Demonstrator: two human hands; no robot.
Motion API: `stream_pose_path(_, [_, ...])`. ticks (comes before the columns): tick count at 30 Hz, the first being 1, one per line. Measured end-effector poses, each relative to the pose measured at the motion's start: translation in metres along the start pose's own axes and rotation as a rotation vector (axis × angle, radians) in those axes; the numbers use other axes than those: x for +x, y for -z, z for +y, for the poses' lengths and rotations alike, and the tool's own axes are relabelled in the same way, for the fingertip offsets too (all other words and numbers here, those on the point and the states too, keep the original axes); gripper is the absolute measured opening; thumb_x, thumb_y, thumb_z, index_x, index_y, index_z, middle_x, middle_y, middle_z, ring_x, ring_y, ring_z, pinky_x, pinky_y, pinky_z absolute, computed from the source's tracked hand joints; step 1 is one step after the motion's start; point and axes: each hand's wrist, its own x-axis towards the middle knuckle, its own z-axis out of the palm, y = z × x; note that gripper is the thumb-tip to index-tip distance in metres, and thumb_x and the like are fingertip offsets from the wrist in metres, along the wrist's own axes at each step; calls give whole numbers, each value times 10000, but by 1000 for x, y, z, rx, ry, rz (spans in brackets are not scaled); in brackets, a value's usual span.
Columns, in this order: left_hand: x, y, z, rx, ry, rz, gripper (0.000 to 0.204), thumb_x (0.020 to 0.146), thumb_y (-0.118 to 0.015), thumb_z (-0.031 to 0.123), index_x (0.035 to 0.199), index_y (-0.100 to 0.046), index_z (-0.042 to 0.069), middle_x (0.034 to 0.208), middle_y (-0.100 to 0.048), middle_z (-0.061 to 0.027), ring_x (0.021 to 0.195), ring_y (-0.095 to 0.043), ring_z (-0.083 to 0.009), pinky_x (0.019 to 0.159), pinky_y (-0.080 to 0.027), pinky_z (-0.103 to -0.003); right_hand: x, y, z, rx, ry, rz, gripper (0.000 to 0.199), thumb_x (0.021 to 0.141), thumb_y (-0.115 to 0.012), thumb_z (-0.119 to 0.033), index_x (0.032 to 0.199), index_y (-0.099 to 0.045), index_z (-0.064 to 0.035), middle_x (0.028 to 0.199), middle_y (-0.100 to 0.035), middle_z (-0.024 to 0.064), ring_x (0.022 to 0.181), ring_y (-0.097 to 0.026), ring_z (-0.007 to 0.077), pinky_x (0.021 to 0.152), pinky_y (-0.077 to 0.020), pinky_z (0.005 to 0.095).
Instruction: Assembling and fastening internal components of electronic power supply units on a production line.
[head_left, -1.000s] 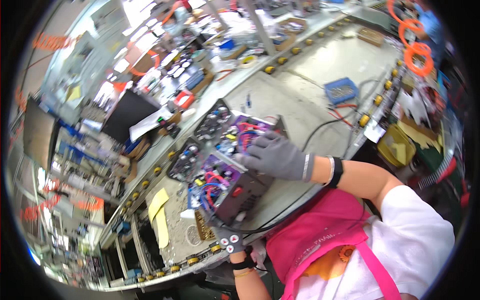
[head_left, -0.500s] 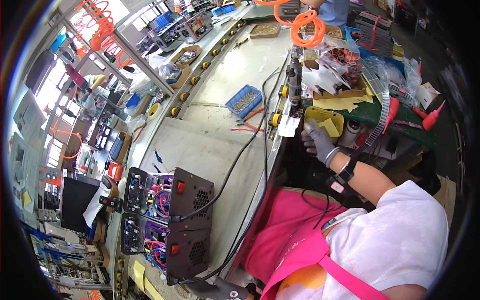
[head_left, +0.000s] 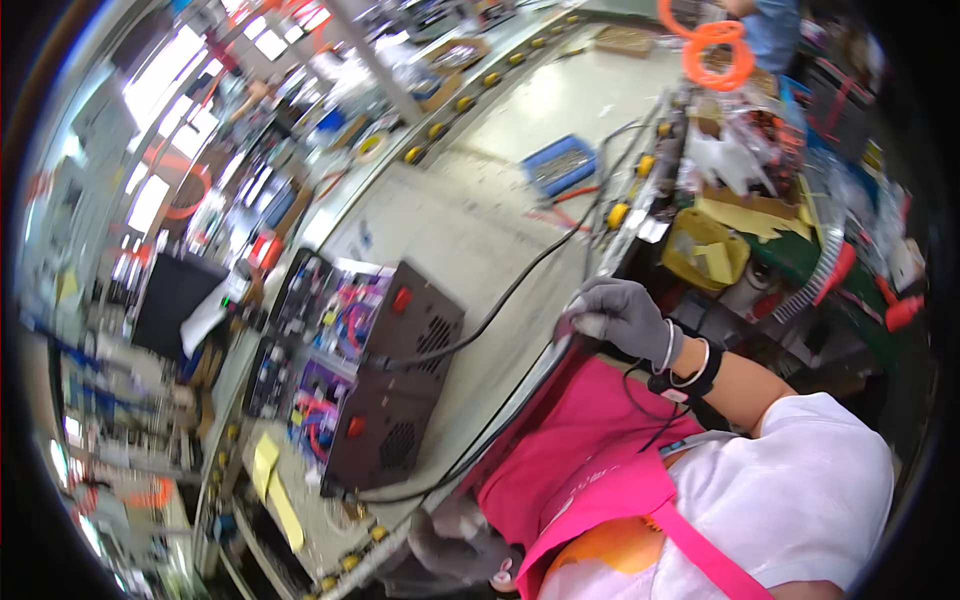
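Smooth pale bench (head_left: 450, 225), two boxy perforated chassis (head_left: 378, 440), curled right hand (head_left: 622, 318), blurred left hand (head_left: 455, 543) apart, grips unclear

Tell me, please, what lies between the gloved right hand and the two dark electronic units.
In the head view, grey worktop lies between the right hand and the electronic units, with a black cable across it.

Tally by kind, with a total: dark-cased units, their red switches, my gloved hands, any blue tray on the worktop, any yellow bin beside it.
Dark-cased units: 2
Red switches: 2
Gloved hands: 2
Blue tray: 1
Yellow bin: 1
Total: 8
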Motion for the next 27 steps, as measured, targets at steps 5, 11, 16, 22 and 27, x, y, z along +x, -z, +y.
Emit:
stream_pose_path(5, [32,8,12,-89,283,-80,443,928,-509,166,1274,-384,-80,1181,-530,-203,1082,-534,-280,962,-403,-381,11,-98,-37,439,25,-555,138,801,-684,-85,920,-663,-20,807,-635,41,730,-581,94,648,-465,264])
stream_pose_path(11, [63,17,-31,-208,410,-160,599,828,-632,106,1336,-345,-29,1235,-500,-198,1140,-507,-282,997,-385,-383,15,-192,-42,373,-184,-676,170,830,-671,-171,882,-660,-10,695,-596,8,668,-509,59,617,-443,250])
stream_pose_path(16, [80,9,-59,-293,315,-229,785,700,-812,230,1317,-387,-5,1169,-553,-140,1050,-552,-241,935,-437,-352,6,-230,-32,383,-134,-681,185,827,-677,-165,901,-670,5,742,-637,37,675,-543,60,612,-458,242])
stream_pose_path(22, [92,3,-69,-391,349,-232,790,648,-847,305,1253,-447,-8,1107,-574,-114,975,-569,-198,878,-461,-323,5,-248,-35,302,23,-566,210,822,-691,-168,920,-670,16,774,-669,74,696,-584,80,637,-486,253])
stream_pose_path(27, [97,-8,-76,-405,371,-163,587,721,-801,283,1139,-513,-13,1010,-564,-83,869,-576,-166,781,-484,-297,5,-253,-38,304,16,-558,214,819,-692,-169,925,-673,16,776,-669,75,688,-581,79,632,-483,254])
